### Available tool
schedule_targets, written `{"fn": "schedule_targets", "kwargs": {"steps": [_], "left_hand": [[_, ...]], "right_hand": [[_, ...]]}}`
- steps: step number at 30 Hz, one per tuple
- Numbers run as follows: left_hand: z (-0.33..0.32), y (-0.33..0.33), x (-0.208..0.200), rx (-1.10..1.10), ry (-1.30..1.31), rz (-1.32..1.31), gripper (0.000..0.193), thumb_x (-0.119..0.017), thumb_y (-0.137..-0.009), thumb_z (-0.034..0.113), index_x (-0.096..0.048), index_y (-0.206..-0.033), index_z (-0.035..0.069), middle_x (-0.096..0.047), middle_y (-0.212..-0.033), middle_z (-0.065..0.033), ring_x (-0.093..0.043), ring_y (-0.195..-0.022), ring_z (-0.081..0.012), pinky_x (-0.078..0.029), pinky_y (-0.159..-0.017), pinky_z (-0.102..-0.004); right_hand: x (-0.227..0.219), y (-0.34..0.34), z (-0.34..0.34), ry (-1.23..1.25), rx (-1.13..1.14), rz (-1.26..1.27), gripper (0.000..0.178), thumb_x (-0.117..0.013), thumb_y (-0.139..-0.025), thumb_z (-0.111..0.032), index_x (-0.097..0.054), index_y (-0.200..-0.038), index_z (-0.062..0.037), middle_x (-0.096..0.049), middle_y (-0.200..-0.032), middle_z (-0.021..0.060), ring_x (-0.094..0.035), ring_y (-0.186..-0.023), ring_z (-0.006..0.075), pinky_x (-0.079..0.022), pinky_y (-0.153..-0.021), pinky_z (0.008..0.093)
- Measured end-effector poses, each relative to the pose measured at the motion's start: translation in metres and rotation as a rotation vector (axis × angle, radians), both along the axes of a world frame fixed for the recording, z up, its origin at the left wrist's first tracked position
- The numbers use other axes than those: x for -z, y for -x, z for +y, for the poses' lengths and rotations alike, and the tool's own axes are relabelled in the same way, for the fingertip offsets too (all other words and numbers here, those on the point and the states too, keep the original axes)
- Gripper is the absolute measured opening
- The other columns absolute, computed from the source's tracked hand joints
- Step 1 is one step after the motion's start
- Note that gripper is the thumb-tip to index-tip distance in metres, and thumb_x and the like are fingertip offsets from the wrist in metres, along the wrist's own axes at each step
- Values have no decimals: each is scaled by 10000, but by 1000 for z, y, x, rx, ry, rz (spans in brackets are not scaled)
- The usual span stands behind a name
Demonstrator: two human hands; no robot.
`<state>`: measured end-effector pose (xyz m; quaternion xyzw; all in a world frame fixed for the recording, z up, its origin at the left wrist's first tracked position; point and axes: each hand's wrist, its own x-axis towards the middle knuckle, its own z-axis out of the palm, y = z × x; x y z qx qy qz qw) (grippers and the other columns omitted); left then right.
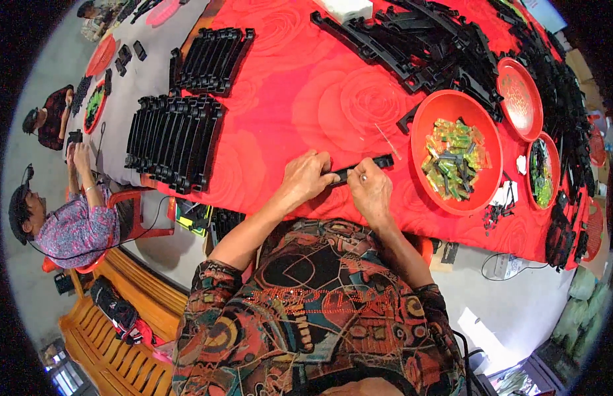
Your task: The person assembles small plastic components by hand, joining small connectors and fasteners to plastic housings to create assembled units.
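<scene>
1. The left grip (310, 175) is closed, thumb and fingers holding one end of a black strip (384, 161).
2. Just right of it, the right grip (371, 188) bends over the strip; whether its fingertips pinch anything, I can't tell.
3. The strip lies between both grips, its far end poking out past the right one, over the red-clothed surface (267, 132).
4. Right of the right grip: a red bowl (453, 207) of yellow-green pieces.
5. Left of the left grip: rows of black strips (176, 144).

Plastic bar (344, 174), bowl (457, 105) — glossy plastic
</scene>
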<state>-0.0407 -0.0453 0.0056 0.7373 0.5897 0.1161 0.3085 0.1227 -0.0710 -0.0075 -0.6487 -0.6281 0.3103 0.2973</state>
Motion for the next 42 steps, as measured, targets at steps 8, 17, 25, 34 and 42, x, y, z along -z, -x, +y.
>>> {"fn": "schedule_targets", "kwargs": {"steps": [8, 17, 25, 34, 42], "left_hand": [[7, -1, -9, -55, 117, 107, 364, -728, -666, 351, -558, -677, 30, -604, -649, -163, -603, -676, -345, -431, -578, -455], [18, -4, -14, -37, 180, 214, 400, -738, -631, 415, -596, -663, 42, -619, -653, -156, -620, -678, -330, -462, -595, -438], [20, -8, -19, 1, 243, 274, 400, -735, -622, 427, -617, -678, 48, -617, -649, -162, -623, -682, -335, -472, -602, -438], [6, -8, -2, -135, 21, 113, 448, -754, -610, 442, -564, -636, 37, -593, -603, -159, -606, -631, -343, -430, -541, -456], [11, -11, -13, -100, 93, 152, 443, -751, -615, 435, -578, -643, 28, -597, -613, -169, -611, -640, -348, -442, -553, -464]], "right_hand": [[-3, 2, 0, -75, 2, 55, 152, -617, -756, -103, -488, -740, -24, -574, -708, 136, -578, -653, 336, -432, -569, 446], [4, 8, 3, -138, 62, -5, 161, -621, -750, -115, -501, -704, -19, -557, -631, 151, -563, -584, 343, -425, -536, 430], [0, 2, 5, -74, 25, -39, 134, -595, -760, -119, -519, -721, -16, -584, -662, 160, -586, -611, 348, -434, -541, 445], [2, -13, 5, -56, -58, 77, 142, -584, -804, -149, -529, -778, -21, -599, -768, 164, -587, -675, 359, -442, -599, 458], [12, -11, -3, -337, -69, 102, 64, -590, -761, -36, -555, -805, -4, -590, -752, 160, -593, -636, 325, -470, -538, 390]]}}
